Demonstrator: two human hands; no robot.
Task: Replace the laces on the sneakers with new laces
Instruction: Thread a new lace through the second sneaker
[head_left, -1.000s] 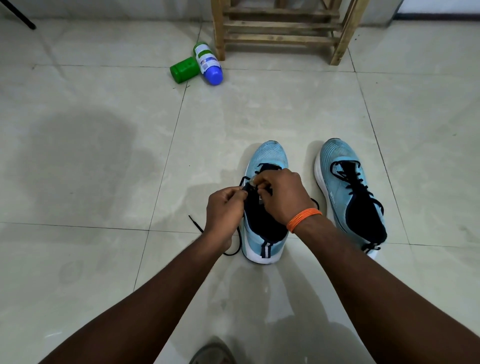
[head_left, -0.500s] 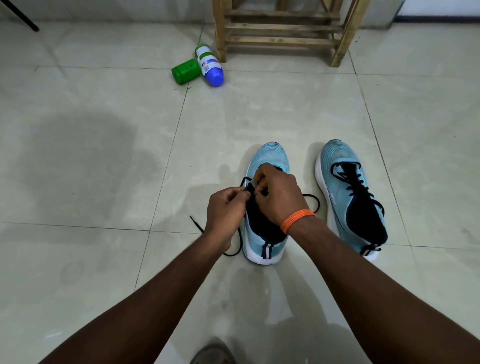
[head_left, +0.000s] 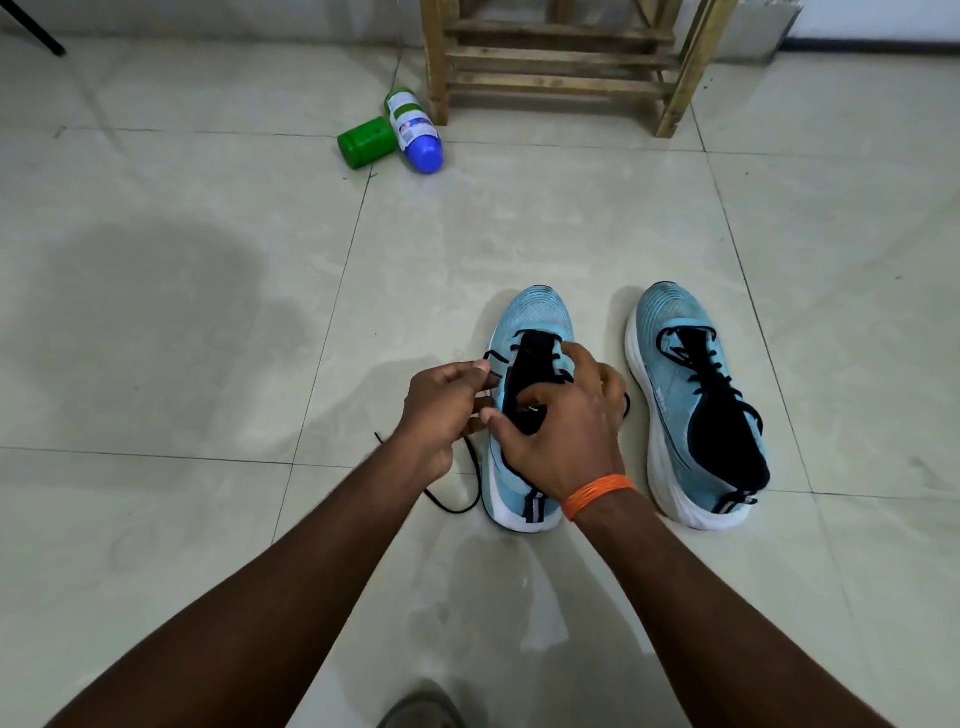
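Snag risk: the lace may jam in an eyelet if the left hand pulls sideways and not along the hole.
Slip risk: the left shoe could skid or tip on the smooth floor if the right hand eases off during a tug.
Mix-up risk: the lace may cross in the wrong order, as the right hand hides the middle eyelets.
Left hand: at the left shoe's left side, fingers curled, pinching the lace.
Right hand: on top of the left shoe, thumb and fingers curved round its upper, gripping it.
Left shoe: light blue knit, white sole, black tongue, upright, toe pointing away; only partly laced.
Lace: thin, black, one slack end trailing on the floor just left of the left shoe's heel.
Right shoe: just right of the left shoe, apart from it, same colours, with black lacing.
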